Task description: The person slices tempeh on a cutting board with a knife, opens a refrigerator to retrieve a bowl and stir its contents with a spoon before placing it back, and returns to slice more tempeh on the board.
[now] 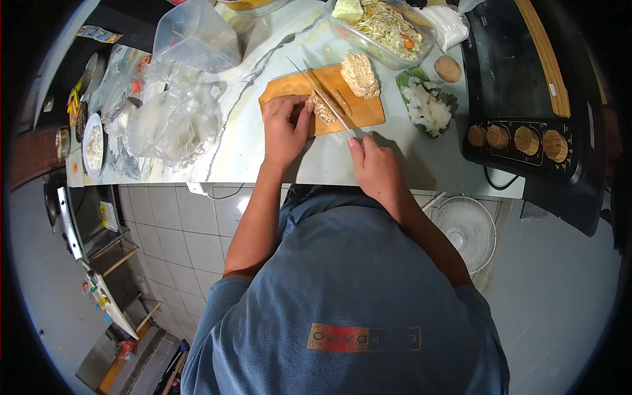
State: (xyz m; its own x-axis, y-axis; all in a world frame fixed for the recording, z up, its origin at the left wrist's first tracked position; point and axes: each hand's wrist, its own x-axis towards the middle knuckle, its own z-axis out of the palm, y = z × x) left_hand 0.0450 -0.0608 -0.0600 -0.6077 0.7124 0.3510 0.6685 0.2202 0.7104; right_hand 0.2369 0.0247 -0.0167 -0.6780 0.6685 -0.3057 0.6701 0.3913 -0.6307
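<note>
My right hand [376, 166] is closed around the handle of a kitchen knife [320, 93]. Its long blade slants up and left across an orange-brown cutting board [280, 89]. Under the blade lies a piece of what looks like tempeh [321, 110], beige and bean-textured. The curled fingers of my left hand [285, 128] press on the left end of that piece, at the board's near left. A cut strip [342, 102] rests just right of the blade. Towards the board's far right corner sits a larger tempeh chunk [360, 76].
Beyond the board stands a clear tub [426, 47] of sprouts and shredded vegetables. White pieces on a leaf [426, 105] and a round brown item [447, 68] lie right, beside a black stove [471, 131]. Plastic bags [174, 128] and a clear container [197, 41] occupy the left.
</note>
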